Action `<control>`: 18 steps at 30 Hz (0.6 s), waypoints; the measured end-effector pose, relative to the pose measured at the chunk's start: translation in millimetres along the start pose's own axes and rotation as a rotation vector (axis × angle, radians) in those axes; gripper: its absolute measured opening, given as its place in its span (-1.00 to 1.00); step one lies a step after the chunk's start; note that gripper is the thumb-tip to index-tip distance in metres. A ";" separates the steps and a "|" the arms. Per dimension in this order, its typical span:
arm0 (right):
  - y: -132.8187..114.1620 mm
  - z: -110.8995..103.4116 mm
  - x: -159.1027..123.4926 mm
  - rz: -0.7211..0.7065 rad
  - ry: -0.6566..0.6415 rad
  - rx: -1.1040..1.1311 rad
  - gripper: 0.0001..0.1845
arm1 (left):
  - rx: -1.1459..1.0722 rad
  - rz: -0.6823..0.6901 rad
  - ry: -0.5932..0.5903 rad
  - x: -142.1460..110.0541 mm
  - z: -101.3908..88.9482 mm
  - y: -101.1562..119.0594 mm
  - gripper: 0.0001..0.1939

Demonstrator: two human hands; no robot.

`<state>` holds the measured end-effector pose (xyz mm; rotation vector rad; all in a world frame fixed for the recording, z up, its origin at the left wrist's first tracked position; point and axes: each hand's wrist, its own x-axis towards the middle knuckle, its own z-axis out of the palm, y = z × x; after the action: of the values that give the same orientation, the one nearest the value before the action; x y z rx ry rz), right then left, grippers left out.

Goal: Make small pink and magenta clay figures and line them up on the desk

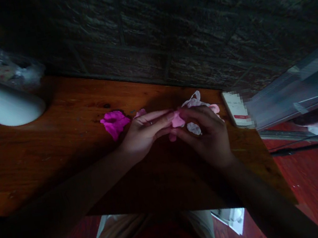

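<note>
My left hand (pixel 145 131) and my right hand (pixel 206 129) meet above the wooden table (pixel 62 111). Between their fingertips is a small light-pink piece (pixel 177 119), soft-looking; the dim light hides whether it is clay or cloth. Both hands pinch it, one from either side. A bright magenta crumpled piece (pixel 115 122) lies left of my left hand. Another bit of pink (pixel 139 113) peeks out behind that hand. Around my right hand are a crumpled whitish, see-through wrap (pixel 194 98) and a small whitish piece (pixel 194 128), partly hidden.
A phone (pixel 237 109) lies near the table's right end, beside a clear plastic panel (pixel 297 86). At the left stand a white rounded object (pixel 10 102) and a crumpled clear plastic bag (pixel 11 69). A dark stone-patterned wall (pixel 144 35) rises behind the table.
</note>
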<state>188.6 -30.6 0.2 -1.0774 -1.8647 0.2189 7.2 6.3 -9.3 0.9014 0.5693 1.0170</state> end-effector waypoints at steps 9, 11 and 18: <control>7.7 -12.2 6.6 -0.036 -0.193 0.059 -0.46 | 0.148 0.018 -0.038 -1.3 -5.5 -0.2 -0.72; 7.1 -11.8 7.5 -0.035 -0.172 0.059 -0.54 | 0.130 0.000 -0.068 -1.7 -3.4 0.0 -0.69; 3.6 -6.9 7.5 -0.089 -0.184 0.041 -0.63 | 0.048 -0.095 -0.075 -0.7 -2.4 -0.9 -0.71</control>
<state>194.8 -24.7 6.7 -0.9711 -2.0582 0.3114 5.4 6.4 -11.3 0.9423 0.5693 0.8836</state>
